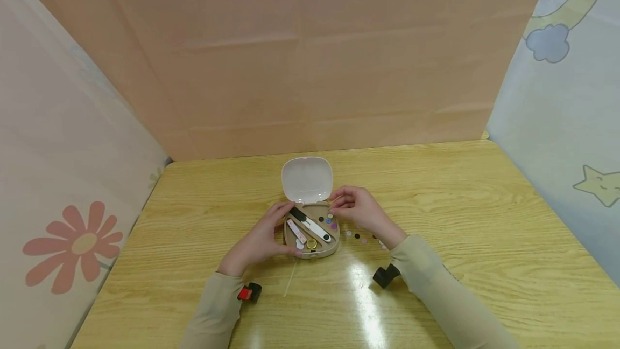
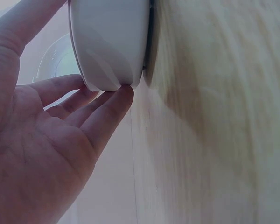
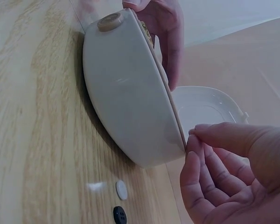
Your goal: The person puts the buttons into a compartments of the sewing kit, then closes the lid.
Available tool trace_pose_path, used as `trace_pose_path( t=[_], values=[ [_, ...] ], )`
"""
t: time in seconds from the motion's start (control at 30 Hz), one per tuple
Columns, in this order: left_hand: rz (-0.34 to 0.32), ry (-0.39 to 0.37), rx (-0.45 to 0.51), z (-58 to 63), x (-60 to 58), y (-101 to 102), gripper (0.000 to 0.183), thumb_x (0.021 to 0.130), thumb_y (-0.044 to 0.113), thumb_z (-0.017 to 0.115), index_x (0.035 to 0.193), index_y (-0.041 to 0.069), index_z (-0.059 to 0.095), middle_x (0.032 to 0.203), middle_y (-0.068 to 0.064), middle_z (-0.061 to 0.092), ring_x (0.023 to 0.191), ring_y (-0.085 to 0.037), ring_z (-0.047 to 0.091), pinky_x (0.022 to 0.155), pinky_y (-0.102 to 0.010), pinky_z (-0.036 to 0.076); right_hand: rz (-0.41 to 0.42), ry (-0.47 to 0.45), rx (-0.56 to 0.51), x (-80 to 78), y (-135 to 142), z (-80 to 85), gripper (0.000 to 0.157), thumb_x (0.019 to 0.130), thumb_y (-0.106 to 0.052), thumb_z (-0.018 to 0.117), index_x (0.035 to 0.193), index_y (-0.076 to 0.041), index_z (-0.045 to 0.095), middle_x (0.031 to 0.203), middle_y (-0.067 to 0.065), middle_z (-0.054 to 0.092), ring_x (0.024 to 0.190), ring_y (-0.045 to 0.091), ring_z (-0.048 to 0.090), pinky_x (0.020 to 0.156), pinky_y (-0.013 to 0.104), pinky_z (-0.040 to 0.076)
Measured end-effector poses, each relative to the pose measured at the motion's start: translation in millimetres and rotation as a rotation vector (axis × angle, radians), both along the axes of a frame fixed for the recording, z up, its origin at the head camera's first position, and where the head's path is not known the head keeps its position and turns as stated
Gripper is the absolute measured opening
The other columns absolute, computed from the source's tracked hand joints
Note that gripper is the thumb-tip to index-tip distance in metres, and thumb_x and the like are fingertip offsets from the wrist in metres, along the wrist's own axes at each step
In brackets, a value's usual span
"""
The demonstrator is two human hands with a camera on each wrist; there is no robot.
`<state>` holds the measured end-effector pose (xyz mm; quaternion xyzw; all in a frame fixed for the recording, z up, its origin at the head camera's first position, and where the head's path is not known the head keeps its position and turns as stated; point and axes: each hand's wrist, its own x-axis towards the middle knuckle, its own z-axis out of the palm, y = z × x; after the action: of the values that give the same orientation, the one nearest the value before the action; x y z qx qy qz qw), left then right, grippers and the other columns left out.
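An open sewing box (image 1: 314,256) sits on the table, its pale lid (image 1: 307,179) tipped back. Inside lie white-handled thread snips (image 1: 317,230), a pink patterned strip (image 1: 296,231), a gold round piece (image 1: 311,243) and several small buttons (image 1: 333,225). My left hand (image 1: 259,241) holds the box by its left side, thumb at the front rim and fingers farther back along the wall. At the right rim my right hand (image 1: 360,210) has its fingers bent, thumb close to the fingertips, right by a yellowish button (image 1: 330,216); I cannot tell whether anything is between them.
Loose buttons (image 1: 357,236) lie on the table right of the box, among them a white one (image 3: 122,190) and a black one (image 3: 120,215). A thin pale stick (image 1: 290,279) lies in front. A peach backdrop (image 1: 310,69) closes off the table's far edge.
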<state>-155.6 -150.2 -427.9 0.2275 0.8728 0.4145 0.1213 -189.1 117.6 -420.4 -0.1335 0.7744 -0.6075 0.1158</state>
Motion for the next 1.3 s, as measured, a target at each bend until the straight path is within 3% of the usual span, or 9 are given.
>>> trace_pose_path(
  t=[0.37,0.73,1.0,1.3],
  values=[
    [0.006,-0.004,0.005,0.4,0.5,0.3,0.104,0.065,0.037,0.088,0.151,0.018,0.03,0.145,0.006,0.034,0.133,-0.015,0.032,0.109,-0.041,0.032,0.024,-0.015,-0.018,1.0,4.1,-0.3,0.03,0.087,-0.003,0.069,0.113,0.009,0.059,0.096,0.017,0.068,0.09,0.033,0.066,0.076,0.028,0.055],
    [0.005,0.008,0.005,2.7,2.0,0.8,0.104,0.065,0.035,0.088,0.151,0.017,0.031,0.146,0.005,0.033,0.134,-0.017,0.031,0.109,-0.043,0.03,0.078,-0.045,-0.038,6.3,16.2,9.1,0.031,0.093,-0.003,0.061,0.121,0.009,0.056,0.103,0.02,0.067,0.096,0.035,0.064,0.084,0.044,0.053],
    [0.002,0.004,0.006,2.1,1.6,0.0,0.104,0.065,0.036,0.088,0.151,0.018,0.03,0.145,0.006,0.033,0.134,-0.015,0.031,0.109,-0.042,0.03,0.05,-0.024,0.003,7.2,39.3,18.4,0.033,0.094,-0.01,0.062,0.122,0.006,0.055,0.105,0.021,0.066,0.099,0.044,0.06,0.085,0.054,0.05],
    [0.004,0.006,0.005,-0.2,0.6,0.1,0.104,0.066,0.036,0.088,0.151,0.018,0.031,0.145,0.006,0.033,0.134,-0.015,0.031,0.109,-0.041,0.03,0.033,-0.002,0.045,9.4,56.6,17.3,0.035,0.093,-0.011,0.064,0.121,0.007,0.055,0.102,0.017,0.067,0.097,0.036,0.063,0.085,0.054,0.05]
  ],
)
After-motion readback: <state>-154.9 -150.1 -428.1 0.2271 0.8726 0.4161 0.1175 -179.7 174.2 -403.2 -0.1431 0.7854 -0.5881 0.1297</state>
